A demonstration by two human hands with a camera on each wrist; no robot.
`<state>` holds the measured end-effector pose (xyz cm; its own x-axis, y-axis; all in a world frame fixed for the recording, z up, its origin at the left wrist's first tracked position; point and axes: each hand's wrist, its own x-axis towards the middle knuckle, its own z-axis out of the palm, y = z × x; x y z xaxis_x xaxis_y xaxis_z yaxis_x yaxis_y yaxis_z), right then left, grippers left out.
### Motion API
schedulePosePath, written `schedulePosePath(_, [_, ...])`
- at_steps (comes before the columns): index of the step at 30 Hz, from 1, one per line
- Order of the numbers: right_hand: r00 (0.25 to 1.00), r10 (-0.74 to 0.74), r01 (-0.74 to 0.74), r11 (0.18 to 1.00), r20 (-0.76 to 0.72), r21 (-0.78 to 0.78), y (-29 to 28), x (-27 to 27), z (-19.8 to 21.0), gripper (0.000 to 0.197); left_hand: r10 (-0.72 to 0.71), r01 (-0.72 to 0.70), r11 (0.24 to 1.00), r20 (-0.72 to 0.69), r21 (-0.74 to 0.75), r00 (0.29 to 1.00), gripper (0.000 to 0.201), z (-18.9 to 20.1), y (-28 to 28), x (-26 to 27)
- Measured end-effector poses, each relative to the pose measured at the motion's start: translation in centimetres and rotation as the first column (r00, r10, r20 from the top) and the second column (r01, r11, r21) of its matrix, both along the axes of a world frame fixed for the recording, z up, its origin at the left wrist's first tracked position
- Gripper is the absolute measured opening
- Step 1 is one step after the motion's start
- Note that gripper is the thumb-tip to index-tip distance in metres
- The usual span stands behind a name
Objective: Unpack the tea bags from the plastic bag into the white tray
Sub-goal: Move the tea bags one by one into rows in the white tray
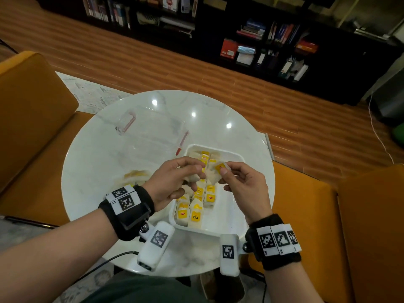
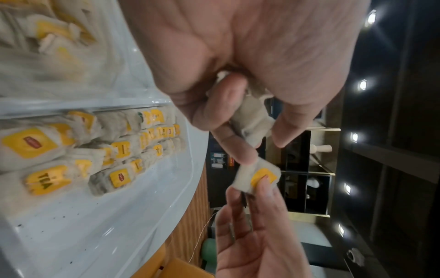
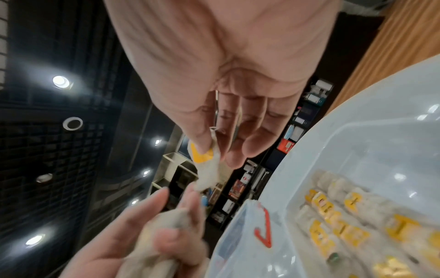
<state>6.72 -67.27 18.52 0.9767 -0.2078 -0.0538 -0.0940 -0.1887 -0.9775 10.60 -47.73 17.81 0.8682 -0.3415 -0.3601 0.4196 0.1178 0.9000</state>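
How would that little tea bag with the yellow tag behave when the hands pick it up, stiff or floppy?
Probably floppy: the tea bag sags below the right hand, whose thumb and finger pinch it by its yellow tag. Likely very light, since that pinch alone holds it. Its soft, thin-looking wrapping may tear if tugged hard.

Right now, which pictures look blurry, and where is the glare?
Head view: sharp, with bright lamp reflections on the round white marble table. Left wrist view: the clear plastic bag is smeared. Right wrist view: the left hand and the white plastic tray are blurred.
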Motion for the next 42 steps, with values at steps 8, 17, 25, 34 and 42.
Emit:
schedulePosePath(8, [0.953, -0.011, -0.105, 0.926, -0.303, -0.363, -3.2, 1.0, -7.2, 0.01, 0.022, -0.044, 0.994, -0.198, -0.103, 0.98, 0.03, -0.7, 2.2, 0.8])
schedulePosePath(17, [0.768, 0.046, -0.439, 0.764, -0.639, -0.473, -1.4, 3.0, -11.4, 0.015, 0.008, -0.019, 0.998, -0.188, -0.057, 0.982, 0.024, -0.9, 3.2, 0.2])
schedulePosePath(25, [0.728, -0.111, -0.404, 0.727, -0.677, -0.555, -0.6, 3.9, -12.5, 0.018, 0.008, -0.012, 1.0, -0.197, -0.024, 0.98, 0.013, -0.8, 4.4, 0.2])
schedulePosePath(34, [0.714, -0.114, -0.387, 0.759, -0.691, -0.524, -0.6, 4.2, -11.9, 0.013, 0.009, -0.006, 1.0, -0.185, 0.016, 0.983, 0.013, -0.8, 4.0, 0.2])
schedulePosePath(42, [0.951, 0.006, -0.155, 0.874, -0.309, -0.46, 0.1, 2.1, -4.5, 0.01, 0.019, -0.016, 1.0, -0.12, 0.019, 0.993, 0.011, -0.8, 3.1, 0.0])
